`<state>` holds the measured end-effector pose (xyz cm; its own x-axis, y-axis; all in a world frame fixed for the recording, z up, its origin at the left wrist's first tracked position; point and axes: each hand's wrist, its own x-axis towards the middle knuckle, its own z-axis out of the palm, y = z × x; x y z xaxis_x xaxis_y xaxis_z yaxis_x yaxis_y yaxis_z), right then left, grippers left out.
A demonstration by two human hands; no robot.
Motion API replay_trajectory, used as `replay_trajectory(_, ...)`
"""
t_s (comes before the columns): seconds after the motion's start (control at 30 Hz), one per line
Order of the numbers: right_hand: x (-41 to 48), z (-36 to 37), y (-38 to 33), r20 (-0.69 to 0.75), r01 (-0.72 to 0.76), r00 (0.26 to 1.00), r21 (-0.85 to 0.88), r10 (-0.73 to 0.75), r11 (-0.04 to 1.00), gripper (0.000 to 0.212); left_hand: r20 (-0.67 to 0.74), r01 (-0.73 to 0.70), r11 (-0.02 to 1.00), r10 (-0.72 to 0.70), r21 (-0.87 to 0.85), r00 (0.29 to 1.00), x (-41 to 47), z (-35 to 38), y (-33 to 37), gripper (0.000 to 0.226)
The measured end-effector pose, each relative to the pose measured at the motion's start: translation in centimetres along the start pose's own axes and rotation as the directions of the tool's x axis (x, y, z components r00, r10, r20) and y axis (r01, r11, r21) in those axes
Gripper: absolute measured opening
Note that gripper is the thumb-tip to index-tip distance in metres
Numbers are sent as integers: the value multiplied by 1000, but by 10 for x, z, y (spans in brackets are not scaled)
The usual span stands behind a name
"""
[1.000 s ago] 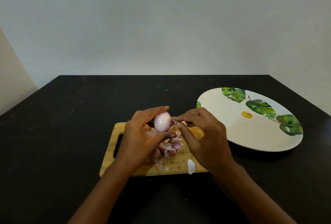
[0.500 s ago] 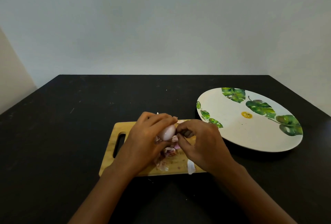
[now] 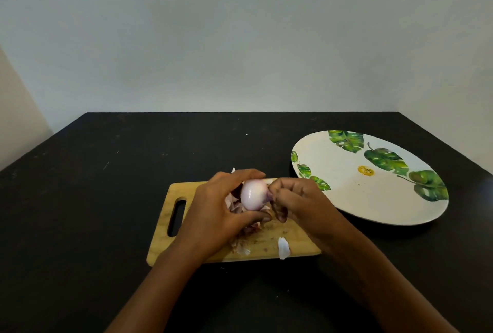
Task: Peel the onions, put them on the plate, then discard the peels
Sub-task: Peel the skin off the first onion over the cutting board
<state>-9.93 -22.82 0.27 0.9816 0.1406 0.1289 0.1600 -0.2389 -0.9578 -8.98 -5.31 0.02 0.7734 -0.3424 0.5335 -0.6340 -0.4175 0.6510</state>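
The left hand had rolled the onion round, baring more pale flesh than half a second before: nearly peeled, by the look of it. The plate off to the right had no onion yet. Over the board, left fingers curled round the onion; right hand pinched its tip, fingers tight together. Peels lay below.

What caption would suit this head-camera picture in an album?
Left hand holds a pale onion over the wooden cutting board while right hand pinches its end, leaf-print plate alongside.
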Motion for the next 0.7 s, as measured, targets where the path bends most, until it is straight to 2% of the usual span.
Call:
replay_trajectory(0.1, 0, 1, -3, 83, -178, 984, 362, 158, 915, 31, -35, 37, 994, -41, -102, 999, 1, 1, 5, 56)
replay_trajectory(0.17, -2, 1, -8, 76, -175, 985, 480, 158, 859, 34, -69, 61, 984, -74, -169, 995, 1, 0, 7, 54)
replay_trajectory(0.23, -3, 2, -11, 4, -102, 994, 417, 110, 903, 27, -97, 85, 975, -107, -207, 990, 2, -3, 7, 50)
replay_trajectory(0.33, -4, 3, -11, -73, 35, 997, 121, -26, 992, 37, -88, 103, 970, -125, -218, 988, 2, -6, 7, 52)
replay_trajectory(0.43, -8, 14, -8, -80, 173, 980, -101, -181, 980, 26, -16, 91, 971, -97, -220, 995, 1, -2, 5, 56)
replay_trajectory(0.5, -9, 18, -6, -103, 238, 961, -170, -257, 956, 18, 11, 95, 969, -95, -227, 995, 1, -1, 4, 55)
replay_trajectory(0.6, -8, 17, -9, -137, 227, 960, -117, -242, 967, 32, 41, 98, 968, -90, -233, 995, 0, -2, 8, 50)
replay_trajectory(0.7, -9, 12, -14, -105, 57, 994, 205, -36, 977, 46, 73, 121, 942, -103, -313, 992, 1, -1, 16, 44)
